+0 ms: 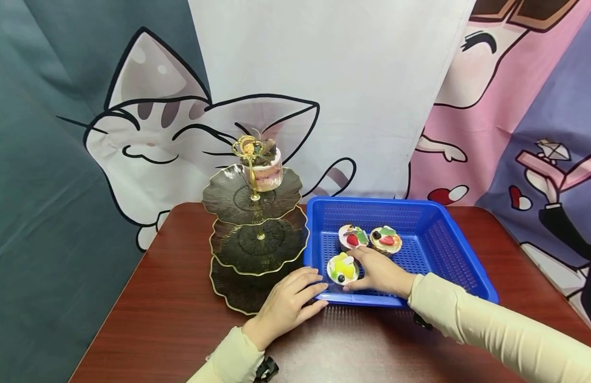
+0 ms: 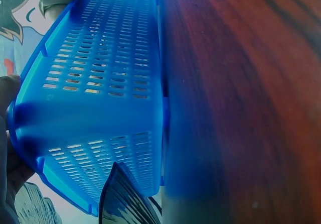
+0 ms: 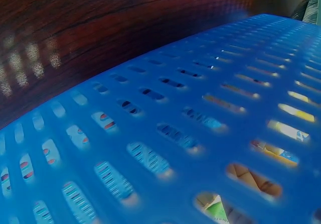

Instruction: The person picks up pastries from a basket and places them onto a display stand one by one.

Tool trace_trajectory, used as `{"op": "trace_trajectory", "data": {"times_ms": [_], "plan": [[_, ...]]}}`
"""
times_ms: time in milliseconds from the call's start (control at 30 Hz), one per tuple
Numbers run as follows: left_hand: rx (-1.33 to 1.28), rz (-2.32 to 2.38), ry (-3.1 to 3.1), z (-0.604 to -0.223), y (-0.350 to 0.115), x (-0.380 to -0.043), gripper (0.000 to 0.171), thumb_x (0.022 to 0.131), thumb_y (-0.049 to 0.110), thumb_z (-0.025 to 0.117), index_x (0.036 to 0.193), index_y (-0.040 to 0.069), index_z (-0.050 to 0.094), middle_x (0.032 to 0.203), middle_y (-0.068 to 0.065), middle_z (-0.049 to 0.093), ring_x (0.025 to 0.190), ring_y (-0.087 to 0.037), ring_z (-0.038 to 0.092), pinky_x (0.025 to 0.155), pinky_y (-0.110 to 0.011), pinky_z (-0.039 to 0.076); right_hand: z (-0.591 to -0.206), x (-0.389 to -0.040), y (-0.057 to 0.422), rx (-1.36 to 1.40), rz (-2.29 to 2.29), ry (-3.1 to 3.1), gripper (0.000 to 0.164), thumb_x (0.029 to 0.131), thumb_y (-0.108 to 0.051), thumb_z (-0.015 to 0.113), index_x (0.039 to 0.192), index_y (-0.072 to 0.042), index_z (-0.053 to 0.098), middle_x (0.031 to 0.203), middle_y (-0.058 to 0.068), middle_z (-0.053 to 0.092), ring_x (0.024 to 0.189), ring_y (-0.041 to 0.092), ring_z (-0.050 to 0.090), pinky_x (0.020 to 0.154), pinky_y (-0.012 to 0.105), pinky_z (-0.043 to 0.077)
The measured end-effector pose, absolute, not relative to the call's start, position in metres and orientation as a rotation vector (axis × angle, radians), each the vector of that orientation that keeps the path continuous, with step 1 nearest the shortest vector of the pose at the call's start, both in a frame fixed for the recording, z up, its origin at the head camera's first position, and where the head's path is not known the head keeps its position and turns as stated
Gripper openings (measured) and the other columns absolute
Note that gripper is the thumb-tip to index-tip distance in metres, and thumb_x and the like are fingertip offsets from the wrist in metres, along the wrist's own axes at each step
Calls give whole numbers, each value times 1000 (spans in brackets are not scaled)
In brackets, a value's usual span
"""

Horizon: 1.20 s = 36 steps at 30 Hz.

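My right hand (image 1: 379, 271) reaches into a blue plastic basket (image 1: 450, 250). Its thumb and fingers grip a small dessert cup (image 1: 342, 268) topped with yellow fruit and a dark berry. Just behind stand two more dessert cups, one with a strawberry (image 1: 351, 239) and one with red and green pieces (image 1: 387, 241). My left hand (image 1: 290, 298) rests its extended fingers on the basket's front left corner. The left wrist view shows those fingers at the rim of the slotted basket (image 2: 90, 111). In the right wrist view, the basket wall (image 3: 165, 123) hides most of the cups.
Left of the basket stands a three-tier dark serving stand (image 1: 257, 250) with gold edges. A taller cake in a clear cup (image 1: 268, 175) sits on its top tier. All stand on a reddish-brown table (image 1: 147, 319), before a printed cartoon backdrop (image 1: 357, 106).
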<state>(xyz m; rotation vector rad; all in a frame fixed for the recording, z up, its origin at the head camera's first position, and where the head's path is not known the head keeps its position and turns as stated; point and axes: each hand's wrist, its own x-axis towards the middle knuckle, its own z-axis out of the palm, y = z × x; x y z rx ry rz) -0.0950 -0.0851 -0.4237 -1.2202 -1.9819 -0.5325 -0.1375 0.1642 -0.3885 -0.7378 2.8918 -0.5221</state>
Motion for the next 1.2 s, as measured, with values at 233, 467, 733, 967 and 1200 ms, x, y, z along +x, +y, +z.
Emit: {"op": "trace_trajectory", "data": {"times_ms": [233, 467, 733, 967, 1200], "plan": [[-1220, -527, -1988, -424, -85, -95, 27, 94, 33, 60, 103, 10, 72, 103, -3, 68, 109, -19, 63, 105, -29, 48, -391, -137, 164, -774, -534, 2906, 74, 72, -44, 81, 122, 4, 57, 118, 17, 63, 109, 29, 61, 99, 48, 51], [-1220, -528, -1982, -425, -84, -95, 26, 94, 32, 60, 103, 10, 72, 102, -3, 68, 108, -19, 63, 104, -29, 49, -392, -137, 165, -739, -516, 2916, 75, 73, -47, 79, 123, 4, 56, 119, 17, 63, 108, 28, 61, 99, 48, 51], [-1226, -529, -1970, -426, -85, -96, 25, 94, 31, 62, 101, 10, 72, 102, -3, 69, 108, -19, 63, 104, -29, 48, -393, -137, 164, -768, -477, 2977, 72, 69, -49, 79, 117, 1, 59, 108, 10, 65, 96, 21, 63, 89, 42, 55], [-1224, -527, -1968, -426, -85, -95, 25, 93, 31, 63, 102, 10, 72, 102, -2, 69, 109, -18, 63, 104, -29, 49, -393, -136, 164, -753, -469, 3007, 71, 67, -49, 79, 116, -2, 60, 106, 7, 65, 92, 18, 62, 85, 40, 56], [-1226, -535, -1971, -425, -85, -94, 24, 92, 30, 64, 101, 11, 73, 101, -3, 69, 109, -18, 63, 104, -29, 49, -393, -135, 164, -722, -484, 3007, 72, 66, -50, 78, 118, -3, 60, 107, 6, 64, 91, 15, 61, 83, 38, 56]]}}
